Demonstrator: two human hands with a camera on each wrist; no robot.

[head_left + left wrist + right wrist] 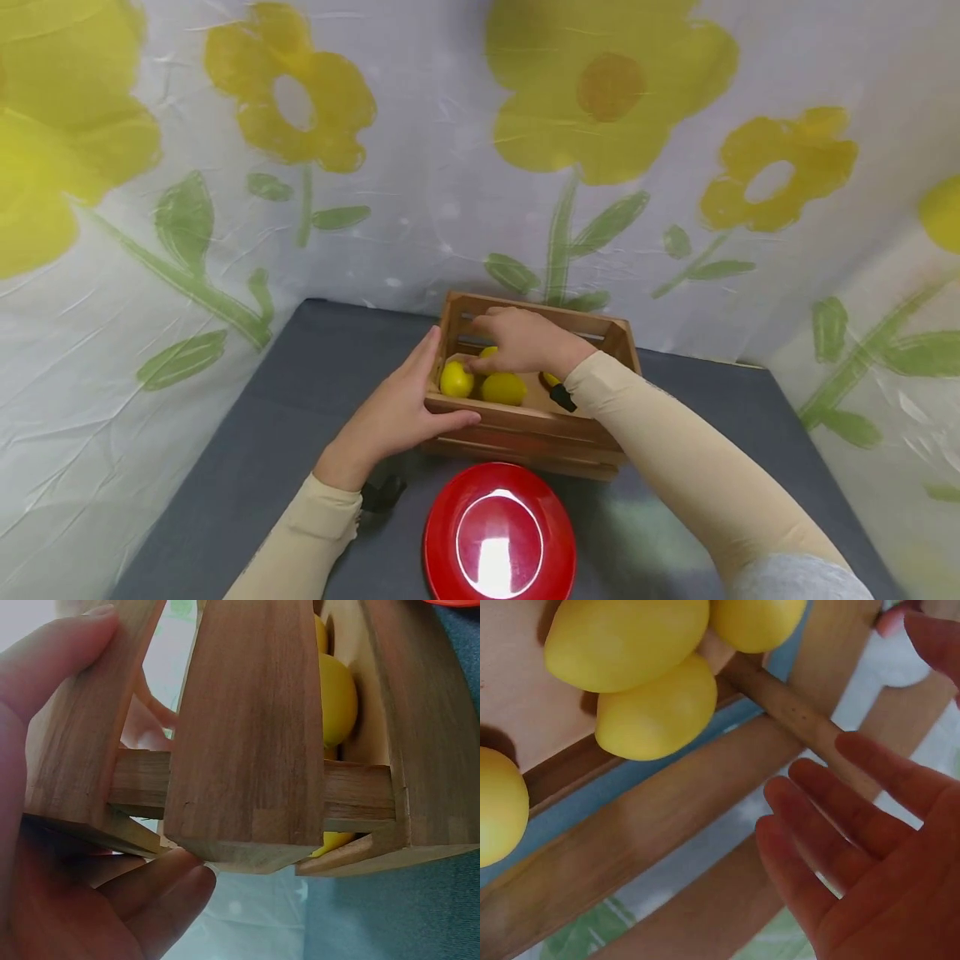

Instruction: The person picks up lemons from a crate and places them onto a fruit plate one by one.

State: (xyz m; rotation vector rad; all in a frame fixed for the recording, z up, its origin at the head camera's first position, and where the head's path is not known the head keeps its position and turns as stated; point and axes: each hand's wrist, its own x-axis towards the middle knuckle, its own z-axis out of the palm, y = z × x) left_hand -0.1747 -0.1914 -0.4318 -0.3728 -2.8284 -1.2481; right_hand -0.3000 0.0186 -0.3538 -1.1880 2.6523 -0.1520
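A slatted wooden crate [540, 421] stands at the back of the table. At its front left corner my left hand [393, 412] holds on, thumb along the front top slat and fingers around the side; the left wrist view shows the fingers bent at the slats [244, 735]. My right hand [517, 340] is inside the crate's opening, above several lemons. In the right wrist view this hand [870, 840] has spread, slightly bent fingers with nothing in them. Lemons [630, 641] lie on the crate's floor, grouped near one corner, with another lemon [499, 806] apart.
A shiny red plate [442, 542] lies in front of the crate on the dark table [262, 467]. Behind the table hangs a pale sheet [427, 208] with painted yellow flowers. Black devices [382, 494] are strapped at both wrists.
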